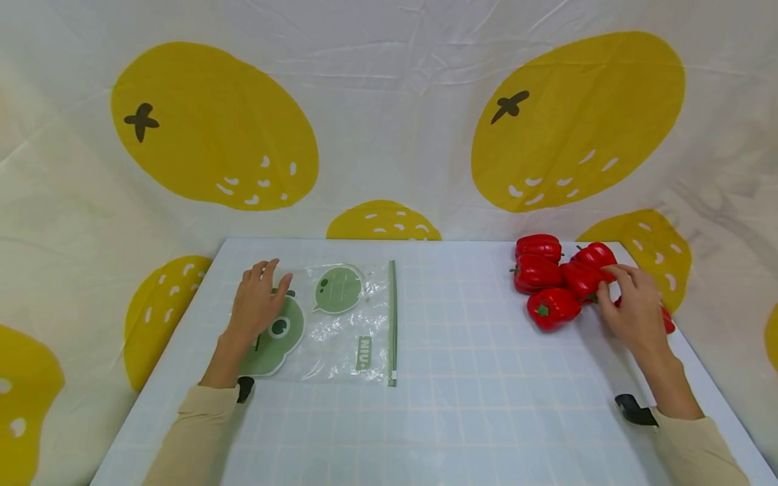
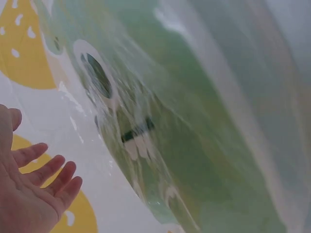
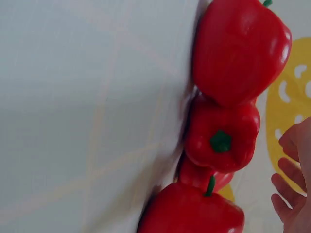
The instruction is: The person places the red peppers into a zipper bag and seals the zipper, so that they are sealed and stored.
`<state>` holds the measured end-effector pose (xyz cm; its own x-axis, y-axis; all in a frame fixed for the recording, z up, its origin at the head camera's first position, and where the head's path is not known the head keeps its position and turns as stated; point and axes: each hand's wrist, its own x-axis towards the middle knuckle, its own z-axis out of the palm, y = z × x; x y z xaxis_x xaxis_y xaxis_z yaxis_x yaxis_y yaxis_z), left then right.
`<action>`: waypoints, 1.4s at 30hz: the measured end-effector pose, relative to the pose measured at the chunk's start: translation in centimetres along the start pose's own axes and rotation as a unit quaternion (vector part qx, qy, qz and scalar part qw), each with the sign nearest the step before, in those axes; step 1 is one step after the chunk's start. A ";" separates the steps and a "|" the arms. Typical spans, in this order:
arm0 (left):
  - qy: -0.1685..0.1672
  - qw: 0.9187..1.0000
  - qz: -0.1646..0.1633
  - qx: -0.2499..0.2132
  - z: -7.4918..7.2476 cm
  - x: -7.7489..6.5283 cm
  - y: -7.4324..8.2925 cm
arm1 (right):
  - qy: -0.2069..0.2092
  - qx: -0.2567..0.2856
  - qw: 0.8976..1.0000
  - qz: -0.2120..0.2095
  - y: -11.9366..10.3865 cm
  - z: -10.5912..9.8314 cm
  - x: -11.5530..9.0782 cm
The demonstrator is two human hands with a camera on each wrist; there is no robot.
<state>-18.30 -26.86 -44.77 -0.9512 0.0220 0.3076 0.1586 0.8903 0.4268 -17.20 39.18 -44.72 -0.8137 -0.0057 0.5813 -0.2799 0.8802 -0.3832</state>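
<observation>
A clear zip bag (image 1: 340, 344) with green cartoon prints lies flat on the left of the table, its green zip strip (image 1: 392, 324) facing right. Over its left part hovers my left hand (image 1: 256, 304), fingers spread and holding nothing. The left wrist view shows this hand (image 2: 39, 184) apart from the bag's film (image 2: 194, 145). At the right, several glossy red bell peppers (image 1: 553, 309) sit in a cluster. My right hand (image 1: 635, 307) is above their right side and hides some of them. In the right wrist view its loosely bent fingers (image 3: 286, 184) hold nothing, beside the bell peppers (image 3: 243, 53).
The white table (image 1: 462, 405) has a faint grid pattern. Behind it hangs a pale cloth (image 1: 401, 135) with large yellow fruit prints. A bell pepper (image 1: 669, 320) lies close to the table's right edge, partly behind my right hand.
</observation>
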 end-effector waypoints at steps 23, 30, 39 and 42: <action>-0.035 0.998 -0.016 -0.040 1.1 0.2 4.2 | -0.014 0.063 0.998 -0.003 -5.7 0.8 0.5; -0.049 0.997 -0.019 -0.052 1.7 0.2 5.5 | -0.014 0.079 0.997 -0.013 -7.2 1.7 0.5; -0.052 0.996 0.002 -0.068 2.3 0.4 7.8 | -0.034 0.085 0.996 -0.016 -9.3 2.7 0.3; -0.052 0.996 0.005 -0.073 2.5 0.4 8.4 | -0.045 0.096 0.994 -0.016 -10.1 3.2 0.3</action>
<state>-17.96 -18.23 -43.16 -0.9706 0.0842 0.2256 0.1974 0.8149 0.5449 -16.22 28.74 -42.99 -0.8432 -0.0823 0.5313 -0.3907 0.7727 -0.5003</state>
